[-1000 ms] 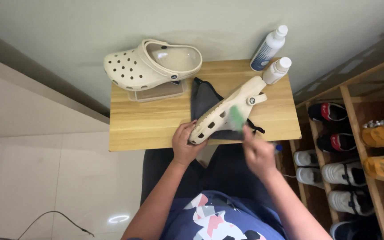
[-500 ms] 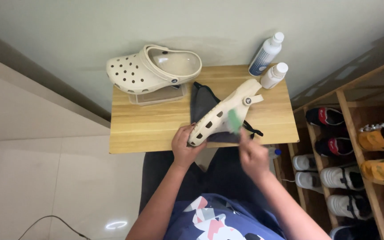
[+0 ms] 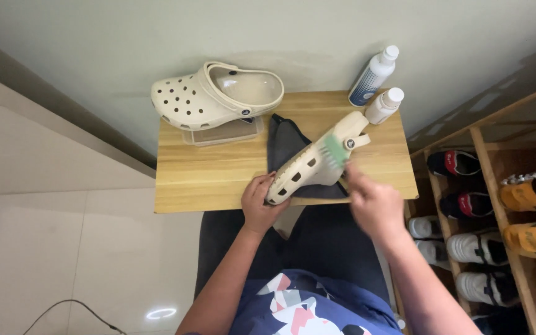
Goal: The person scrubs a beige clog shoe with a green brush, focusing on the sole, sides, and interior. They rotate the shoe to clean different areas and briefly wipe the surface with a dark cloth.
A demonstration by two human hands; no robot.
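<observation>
Head view: wooden table (image 3: pixel 218 177) carries a dark cloth (image 3: pixel 283 146), with a second cream clog (image 3: pixel 215 96) at its far edge. A cream clog (image 3: pixel 314 161) is tilted above the cloth. Left hand (image 3: pixel 260 205) is clamped on its toe. Right hand (image 3: pixel 373 205), blurred, grips a green brush (image 3: pixel 335 149) against the clog.

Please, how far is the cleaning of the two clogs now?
Done: cannot tell; no clog looks finished. In hand: left hand holds a clog over the dark cloth; right hand works a green brush on it. Left: the second clog lies untouched beyond.
</observation>
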